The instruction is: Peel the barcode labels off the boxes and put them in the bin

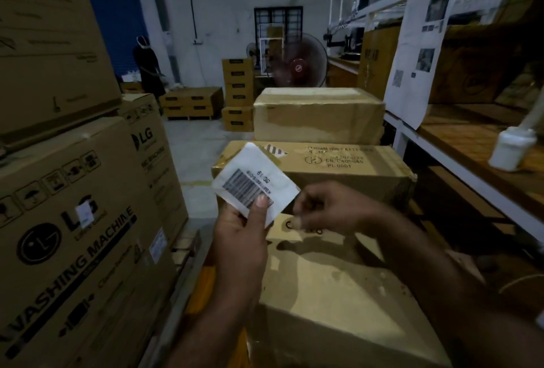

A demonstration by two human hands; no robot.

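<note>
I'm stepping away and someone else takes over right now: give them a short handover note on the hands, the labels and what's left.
Left hand: grip shut on a peeled barcode label, thumb on its lower edge, held up over the boxes.
Right hand: beside the label's right corner, fingers curled; whether it touches the label is unclear.
Done: this label is off its box.
Left: bin it; no bin is in view. The washing machine box on the left still carries a small white label.

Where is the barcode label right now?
In the head view, the label is off the boxes, pinched in the left hand near the centre, held above the nearest box, with the right hand just beside it.
</note>
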